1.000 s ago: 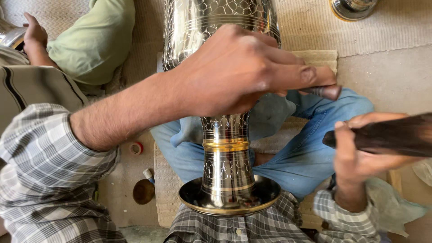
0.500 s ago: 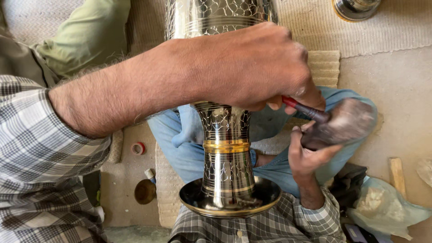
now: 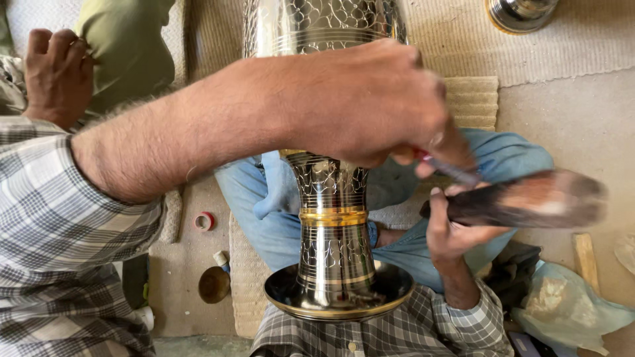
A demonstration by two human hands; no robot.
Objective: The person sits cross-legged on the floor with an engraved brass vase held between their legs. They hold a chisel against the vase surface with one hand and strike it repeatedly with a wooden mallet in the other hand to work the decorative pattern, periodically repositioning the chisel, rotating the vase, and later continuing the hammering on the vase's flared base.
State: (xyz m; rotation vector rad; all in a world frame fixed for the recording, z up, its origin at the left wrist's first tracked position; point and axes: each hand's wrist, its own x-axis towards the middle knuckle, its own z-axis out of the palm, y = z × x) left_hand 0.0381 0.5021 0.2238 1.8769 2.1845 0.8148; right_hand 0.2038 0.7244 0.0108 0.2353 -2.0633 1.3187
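Left hand [image 3: 370,106] pinches a thin red-handled tool [image 3: 450,168] against the engraved metal vase [image 3: 331,225] beneath it. Right hand [image 3: 456,228], just below, grips a dark wooden mallet [image 3: 529,201].

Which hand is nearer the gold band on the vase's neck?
Right. The right hand, gripping a dark mallet, is beside the gold band; the left hand is higher, against the vase body.

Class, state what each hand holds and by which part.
Left hand pinches a thin red-handled tool near its top; right hand grips a dark mallet by its handle.
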